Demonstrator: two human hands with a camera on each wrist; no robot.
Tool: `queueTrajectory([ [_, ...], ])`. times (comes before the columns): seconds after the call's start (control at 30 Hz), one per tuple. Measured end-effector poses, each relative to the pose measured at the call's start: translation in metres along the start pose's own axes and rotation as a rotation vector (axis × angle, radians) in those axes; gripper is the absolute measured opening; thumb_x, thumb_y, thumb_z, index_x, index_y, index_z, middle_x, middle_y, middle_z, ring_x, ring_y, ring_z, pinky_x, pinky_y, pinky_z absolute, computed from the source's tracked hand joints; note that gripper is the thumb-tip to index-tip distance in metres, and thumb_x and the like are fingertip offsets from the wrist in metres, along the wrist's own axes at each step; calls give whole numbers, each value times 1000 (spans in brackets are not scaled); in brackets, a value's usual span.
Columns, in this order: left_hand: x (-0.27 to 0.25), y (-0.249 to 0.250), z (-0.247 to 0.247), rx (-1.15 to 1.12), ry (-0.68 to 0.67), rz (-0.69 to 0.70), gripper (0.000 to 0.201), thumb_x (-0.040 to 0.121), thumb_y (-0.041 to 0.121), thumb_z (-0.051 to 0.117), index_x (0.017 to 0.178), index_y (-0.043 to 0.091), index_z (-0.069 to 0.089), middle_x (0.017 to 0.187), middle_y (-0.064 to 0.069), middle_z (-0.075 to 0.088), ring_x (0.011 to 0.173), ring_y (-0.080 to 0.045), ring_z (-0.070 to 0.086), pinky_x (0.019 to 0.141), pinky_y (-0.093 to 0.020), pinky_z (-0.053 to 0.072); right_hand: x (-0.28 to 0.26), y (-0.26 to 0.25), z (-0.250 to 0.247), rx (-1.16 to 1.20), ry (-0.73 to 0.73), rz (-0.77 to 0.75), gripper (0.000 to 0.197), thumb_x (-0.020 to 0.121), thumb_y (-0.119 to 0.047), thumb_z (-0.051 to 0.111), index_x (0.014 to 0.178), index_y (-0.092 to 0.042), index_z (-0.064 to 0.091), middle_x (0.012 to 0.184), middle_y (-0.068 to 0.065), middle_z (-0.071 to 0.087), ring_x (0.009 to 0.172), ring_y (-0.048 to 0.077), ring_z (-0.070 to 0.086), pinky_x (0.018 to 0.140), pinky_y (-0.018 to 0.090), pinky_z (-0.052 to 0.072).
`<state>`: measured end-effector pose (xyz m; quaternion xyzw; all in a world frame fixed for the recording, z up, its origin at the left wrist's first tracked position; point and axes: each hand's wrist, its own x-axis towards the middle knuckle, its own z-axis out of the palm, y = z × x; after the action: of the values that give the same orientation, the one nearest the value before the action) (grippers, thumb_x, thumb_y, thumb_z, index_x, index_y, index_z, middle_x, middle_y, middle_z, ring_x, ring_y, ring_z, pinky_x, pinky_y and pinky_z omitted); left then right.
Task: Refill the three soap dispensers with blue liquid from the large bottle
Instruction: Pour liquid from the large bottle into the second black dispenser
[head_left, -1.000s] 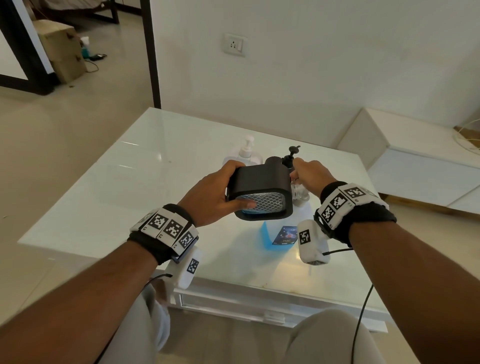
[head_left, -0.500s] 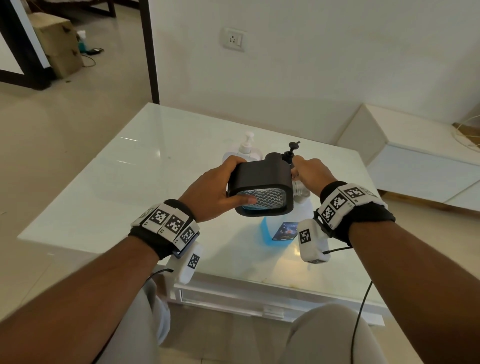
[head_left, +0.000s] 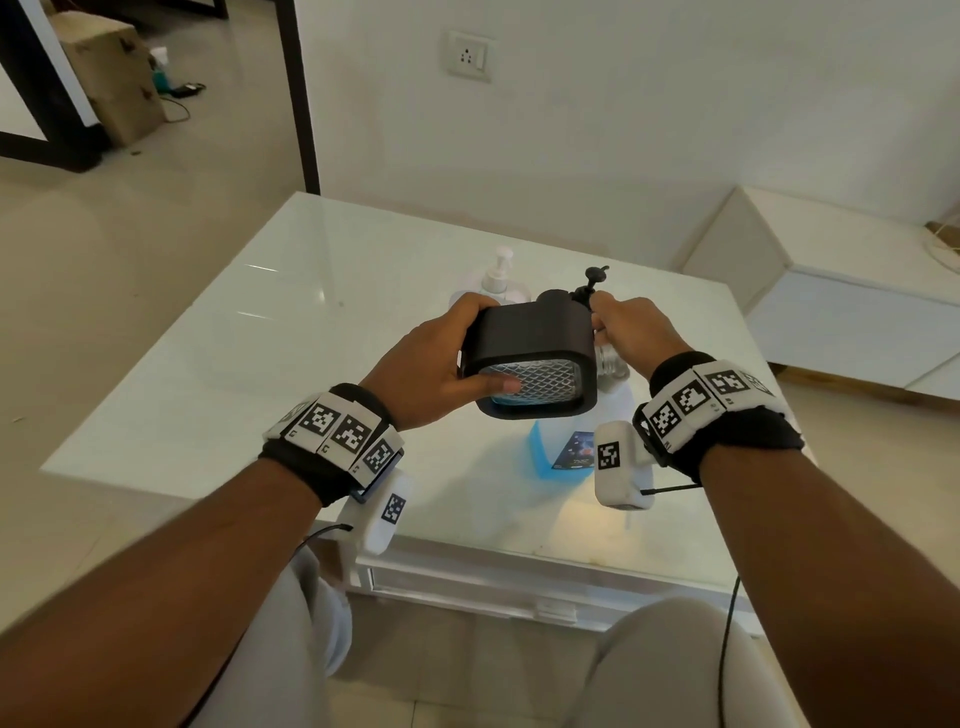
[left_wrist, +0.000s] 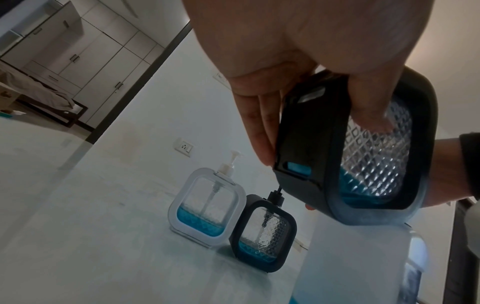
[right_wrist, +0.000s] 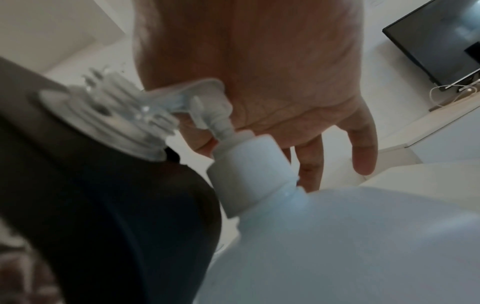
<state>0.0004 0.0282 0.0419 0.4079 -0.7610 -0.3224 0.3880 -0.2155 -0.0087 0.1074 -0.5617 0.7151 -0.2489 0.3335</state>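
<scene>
Glossy white glass forms the top of the low square table (head_left: 218, 332); its left half, from 7 to 11 o'clock, is bare out to the edges, while everything else crowds toward the right of centre. The near edge lies just ahead of the person's knees, and open tiled floor spreads away at 9 to 10 o'clock.

Held tilted above the table is a black rounded-square soap dispenser with a clear diamond-textured window (head_left: 535, 364); the left wrist view shows a pool of blue liquid in its lower end and no pump fitted. The left hand (head_left: 431, 371) wraps it from 9 o'clock, thumb across the window, fingers curled round the far side. Directly beneath stands the large translucent white plastic bottle of blue liquid (head_left: 558, 447), its white collar and clear pump nozzle close under the dispenser's open threaded neck in the right wrist view. The right hand (head_left: 631, 332) sits at 3 o'clock of the dispenser, over the bottle's pump; the outer fingers hang loose, but whether the others pinch the nozzle cannot be made out.

Behind, at 12 o'clock, a frosted white-framed dispenser with a white pump (left_wrist: 206, 205) and a second black-framed dispenser with a black pump (left_wrist: 263, 233) stand upright just beside each other, each with a shallow blue layer at the bottom. A white low cabinet (head_left: 852, 312) flanks the table at 2 o'clock, with a narrow gap between.
</scene>
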Motion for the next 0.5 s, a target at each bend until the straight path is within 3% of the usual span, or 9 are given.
queueTrajectory([
  [0.27, 1, 4, -4, 55, -26, 0, 68, 73, 60, 66, 125, 25, 40, 112, 3, 61, 97, -20, 63, 74, -44, 56, -12, -4, -1, -32, 10, 15, 33, 98, -23, 41, 67, -16, 49, 70, -3, 51, 66, 14, 45, 56, 26, 28],
  [0.43, -2, 3, -4, 40, -28, -11, 65, 74, 57, 67, 125, 26, 40, 112, 3, 61, 98, -19, 63, 74, -43, 56, -10, 0, -2, 71, -81, 41, 28, 100, -30, 38, 91, -12, 58, 81, -4, 58, 71, 9, 49, 60, 25, 30],
  [0.5, -1, 3, -5, 32, -28, -15, 66, 74, 54, 68, 125, 24, 40, 113, 2, 61, 100, -17, 63, 75, -41, 56, -7, 2, -1, 102, -88, 52, 31, 99, -33, 38, 82, -15, 58, 81, -2, 58, 72, 11, 50, 67, 26, 34],
])
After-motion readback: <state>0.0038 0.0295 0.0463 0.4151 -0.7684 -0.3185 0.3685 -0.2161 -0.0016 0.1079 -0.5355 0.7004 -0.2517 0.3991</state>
